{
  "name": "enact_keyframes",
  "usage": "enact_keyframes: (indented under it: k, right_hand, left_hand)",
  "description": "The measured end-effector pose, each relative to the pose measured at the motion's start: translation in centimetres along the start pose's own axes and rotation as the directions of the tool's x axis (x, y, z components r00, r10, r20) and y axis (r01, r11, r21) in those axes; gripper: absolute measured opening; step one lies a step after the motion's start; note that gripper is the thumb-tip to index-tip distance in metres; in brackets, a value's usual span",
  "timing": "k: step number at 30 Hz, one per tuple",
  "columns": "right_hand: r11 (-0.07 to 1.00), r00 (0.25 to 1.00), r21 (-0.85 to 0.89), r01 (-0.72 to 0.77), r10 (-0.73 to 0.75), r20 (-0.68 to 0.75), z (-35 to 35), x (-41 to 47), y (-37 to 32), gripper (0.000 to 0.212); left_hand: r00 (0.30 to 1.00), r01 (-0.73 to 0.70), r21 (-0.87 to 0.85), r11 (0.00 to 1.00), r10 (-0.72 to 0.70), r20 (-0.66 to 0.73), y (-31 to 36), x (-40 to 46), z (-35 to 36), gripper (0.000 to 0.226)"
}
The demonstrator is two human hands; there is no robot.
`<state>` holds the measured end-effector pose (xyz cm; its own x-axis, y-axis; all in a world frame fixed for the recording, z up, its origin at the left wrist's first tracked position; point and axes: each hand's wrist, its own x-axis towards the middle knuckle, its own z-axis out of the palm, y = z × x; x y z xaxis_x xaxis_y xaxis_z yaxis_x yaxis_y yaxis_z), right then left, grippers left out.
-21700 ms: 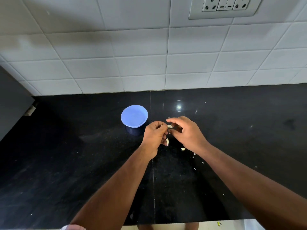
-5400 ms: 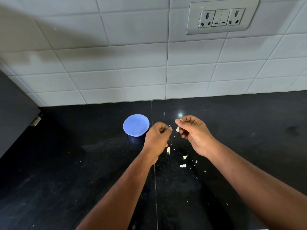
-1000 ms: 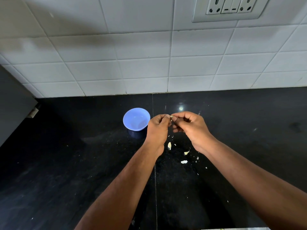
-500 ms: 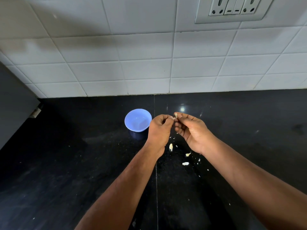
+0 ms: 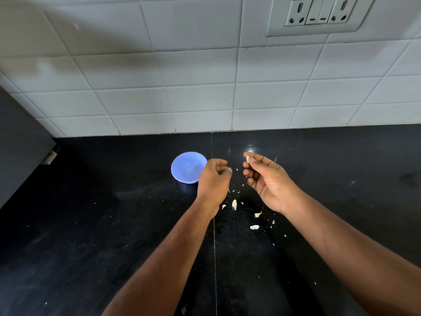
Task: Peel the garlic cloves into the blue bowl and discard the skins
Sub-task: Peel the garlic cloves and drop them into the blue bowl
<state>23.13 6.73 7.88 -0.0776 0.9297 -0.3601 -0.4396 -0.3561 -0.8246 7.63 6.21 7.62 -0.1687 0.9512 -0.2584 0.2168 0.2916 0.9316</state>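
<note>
A small blue bowl (image 5: 188, 166) stands on the black counter, and I see nothing in it. Just right of the bowl is my left hand (image 5: 214, 181), its fingers curled; whether it holds anything I cannot make out. My right hand (image 5: 266, 179) is a little further right and pinches a pale garlic clove (image 5: 247, 159) between thumb and forefinger. A tiny white flake (image 5: 237, 169) shows between the two hands. Another garlic clove (image 5: 234, 204) lies on the counter below my hands, with bits of skin (image 5: 254, 227) scattered around it.
The black counter (image 5: 114, 224) runs back to a white tiled wall (image 5: 205, 76) with a socket panel (image 5: 319, 15) at the upper right. A dark appliance side (image 5: 20, 151) stands at the left. Small white crumbs dot the counter to the right.
My hands have pulled apart. The right hand has kept the clove and lifted slightly to the right, while the left has drawn back toward the bowl.
</note>
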Motion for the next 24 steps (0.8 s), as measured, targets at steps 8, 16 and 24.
enact_keyframes:
  k: [8,16,24]
  right_hand:
    - [0.984,0.995,-0.148,0.098,-0.095,0.026,-0.1,-0.8,0.0,0.022]
    - [0.952,0.979,-0.234,0.196,-0.204,-0.01,-0.2,-1.3,0.1,0.019]
    - [0.94,0.977,-0.274,0.204,-0.213,-0.005,-0.6,-1.8,-0.4,0.019]
  left_hand:
    - [0.998,-0.025,0.098,0.995,0.02,0.051,1.0,-1.1,-0.4,0.029]
    - [0.993,-0.088,-0.016,0.996,0.089,0.079,0.3,-0.8,0.3,0.011]
    - [0.995,-0.081,-0.013,0.997,0.081,-0.051,0.6,-0.7,0.8,0.026]
